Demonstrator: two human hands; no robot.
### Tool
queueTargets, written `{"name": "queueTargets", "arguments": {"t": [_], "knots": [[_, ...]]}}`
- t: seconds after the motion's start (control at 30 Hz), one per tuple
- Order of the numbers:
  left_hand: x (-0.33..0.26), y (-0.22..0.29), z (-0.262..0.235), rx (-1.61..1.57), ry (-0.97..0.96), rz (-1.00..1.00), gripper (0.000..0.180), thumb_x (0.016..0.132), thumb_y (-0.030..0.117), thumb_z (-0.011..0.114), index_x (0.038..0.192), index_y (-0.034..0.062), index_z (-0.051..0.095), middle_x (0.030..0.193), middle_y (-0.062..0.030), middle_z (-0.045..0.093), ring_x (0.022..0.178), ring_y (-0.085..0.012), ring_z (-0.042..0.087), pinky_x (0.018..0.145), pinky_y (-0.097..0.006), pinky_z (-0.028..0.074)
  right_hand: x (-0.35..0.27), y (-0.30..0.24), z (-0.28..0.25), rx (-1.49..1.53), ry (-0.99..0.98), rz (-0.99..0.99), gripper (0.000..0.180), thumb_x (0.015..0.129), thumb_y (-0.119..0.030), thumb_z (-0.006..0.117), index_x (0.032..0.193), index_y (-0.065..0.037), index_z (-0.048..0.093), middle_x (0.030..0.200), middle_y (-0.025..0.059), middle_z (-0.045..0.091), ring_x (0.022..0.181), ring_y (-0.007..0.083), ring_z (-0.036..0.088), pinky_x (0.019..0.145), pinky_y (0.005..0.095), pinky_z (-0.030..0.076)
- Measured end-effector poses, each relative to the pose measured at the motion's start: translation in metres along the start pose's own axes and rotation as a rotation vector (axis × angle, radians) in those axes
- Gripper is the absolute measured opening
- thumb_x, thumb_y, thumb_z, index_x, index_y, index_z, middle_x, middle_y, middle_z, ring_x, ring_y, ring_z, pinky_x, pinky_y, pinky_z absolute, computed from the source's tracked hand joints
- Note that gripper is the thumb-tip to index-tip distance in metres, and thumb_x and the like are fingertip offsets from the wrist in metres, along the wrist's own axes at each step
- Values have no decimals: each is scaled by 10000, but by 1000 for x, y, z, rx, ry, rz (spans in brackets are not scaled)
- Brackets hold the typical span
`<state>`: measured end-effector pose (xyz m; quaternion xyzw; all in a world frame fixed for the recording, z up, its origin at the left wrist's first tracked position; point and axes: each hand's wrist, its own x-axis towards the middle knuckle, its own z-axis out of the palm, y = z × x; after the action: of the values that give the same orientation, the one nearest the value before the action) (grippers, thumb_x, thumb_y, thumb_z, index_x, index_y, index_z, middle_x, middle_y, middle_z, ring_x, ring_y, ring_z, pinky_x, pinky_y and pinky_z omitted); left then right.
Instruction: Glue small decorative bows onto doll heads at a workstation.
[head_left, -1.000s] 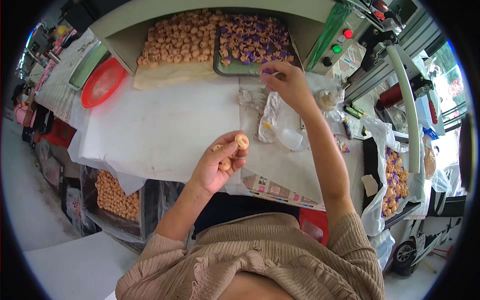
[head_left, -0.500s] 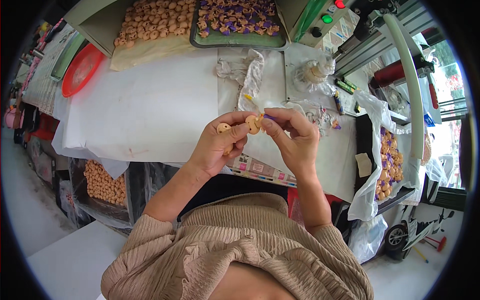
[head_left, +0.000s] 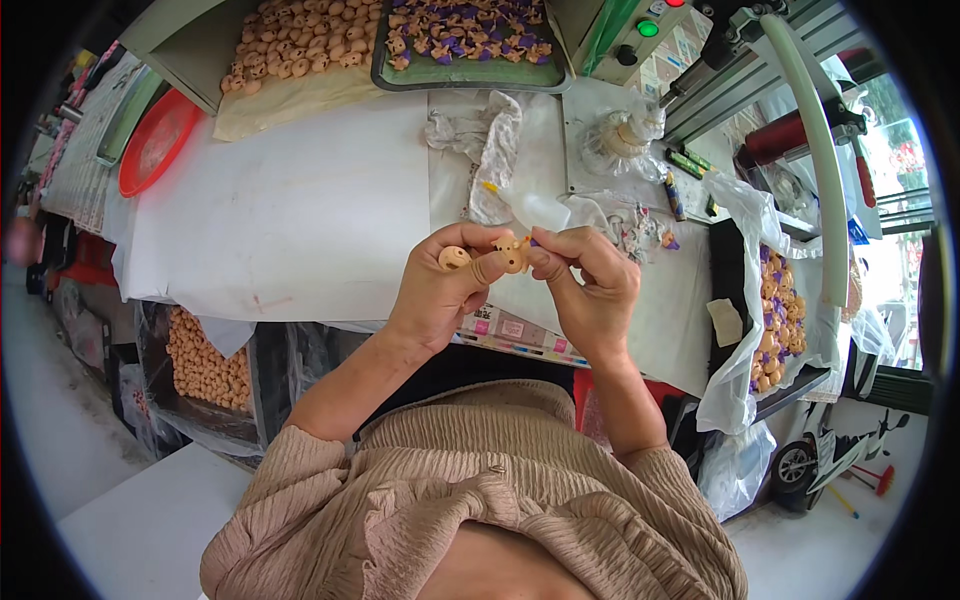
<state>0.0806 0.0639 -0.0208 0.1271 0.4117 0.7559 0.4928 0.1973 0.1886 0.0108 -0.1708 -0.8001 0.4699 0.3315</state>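
My left hand [head_left: 436, 290] is closed, with its thumb and forefinger pinching a tan doll head [head_left: 512, 256] with dark spots on it. A second doll head [head_left: 453, 258] is tucked against the curled fingers of the same hand. Meeting it from the right, my right hand [head_left: 592, 290] pinches a small purple doll body [head_left: 536, 243], mostly covered by the fingertips. Head and body touch in front of me, above the table's near edge. Exactly how they join is hidden by my fingers.
A white-covered table [head_left: 290, 220] spreads ahead. At its back are piled doll heads [head_left: 300, 45] and a tray [head_left: 480, 78] of purple bodies. A rag [head_left: 495, 150] and clear bottle [head_left: 540, 210] lie beyond my hands. Bins of dolls [head_left: 780, 310] and heads [head_left: 205, 360] flank me.
The doll head has turned between my fingers, and my right fingertips have closed in tighter on the purple body. The clear bottle behind shows more plainly. The view has shifted slightly.
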Motion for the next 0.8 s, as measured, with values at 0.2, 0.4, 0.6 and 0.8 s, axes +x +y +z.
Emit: {"name": "queueTargets", "arguments": {"t": [0.2, 0.4, 0.6, 0.8], "knots": [[-3, 19, -6, -19, -45, -102, 261, 918, 207, 654, 1104, 27, 618, 785, 7, 579, 567, -25, 439, 425, -157, 326, 11, -18, 2, -33, -101, 76, 137, 888, -26, 642, 1003, 21, 700, 820, 72, 681, 685, 116, 657, 631, 230, 524], [-11, 32, -3, -144, -42, -215, 268, 964, 233, 586, 1158, 49, 562, 865, -12, 579, 594, -43, 454, 420, -173, 321, 61, -24, -50, -354, 122, -315, 133, 928, -64, 585, 906, 29, 677, 918, 110, 718, 867, 169, 672, 756, 283, 520], [-8, 29, 5, -233, -202, -209, 267, 979, 252, 549, 1156, 52, 547, 955, -39, 584, 633, -54, 460, 436, -173, 337, 147, -77, -126, -594, 723, -780, 161, 924, -55, 594, 1024, 12, 701, 984, 94, 700, 819, 103, 638, 719, 217, 484], [-7, 34, 26, -174, -215, -228, 297, 946, 180, 579, 1193, 20, 545, 984, -48, 589, 652, -53, 464, 455, -170, 349, 196, -118, -162, -343, 563, -704, 213, 913, -133, 634, 1062, 10, 684, 925, 60, 662, 793, 116, 584, 715, 280, 480]]}}
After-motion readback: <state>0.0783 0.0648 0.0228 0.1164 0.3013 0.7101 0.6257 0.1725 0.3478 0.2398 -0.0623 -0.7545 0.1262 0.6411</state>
